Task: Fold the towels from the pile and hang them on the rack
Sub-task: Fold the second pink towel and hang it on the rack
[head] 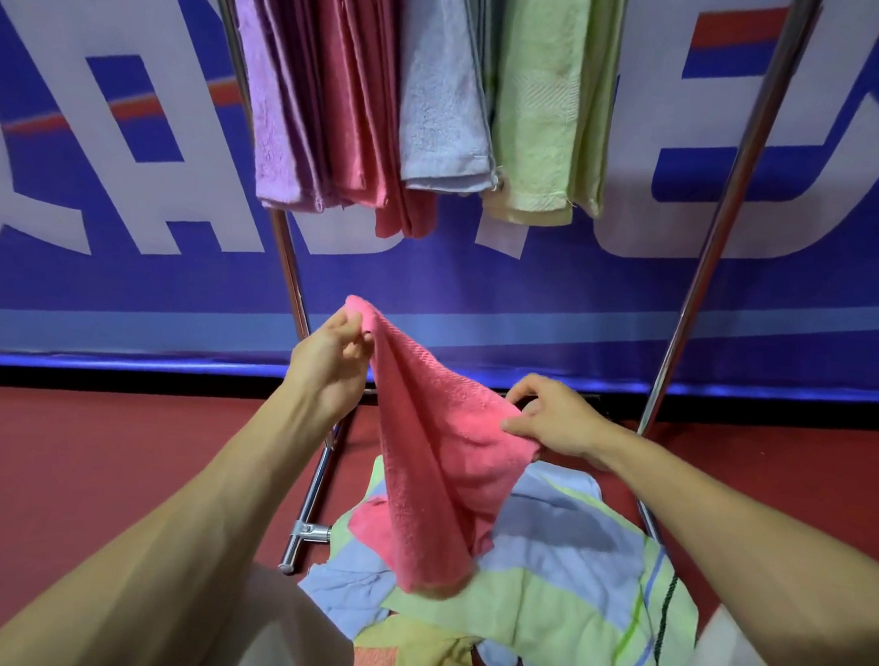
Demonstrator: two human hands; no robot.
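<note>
A pink terry towel [434, 461] is held up between both hands, in front of a chrome tube rack [711, 236]. Its upper corner is pinched between the thumb and curled fingers of the left hand [330, 362], which is raised higher than the right hand [558, 417]. The towel's right edge is gripped lower down by the right hand, with the fingers curled round the cloth. From these two grips the towel is draped downwards in long folds. Its lower end hangs over a pile of loose towels [565, 598] — pale blue, light green, yellow and pink pieces, one with striped edging — heaped low in the view between the rack's two slanting legs. Whether the hanging end is touching the pile cannot be told; it appears to be just above it.

Higher on the rack, folded towels are hung close together, side by side: a lilac towel [265, 116] at the left, then a rose-pink towel [357, 122], a pale blue towel [441, 101] and a light green towel [538, 107]. Their lower hems are well above the raised left hand.

Behind the rack a blue banner with large white letters [121, 287] is stretched across the background, and a red floor [84, 465] is seen below it.
</note>
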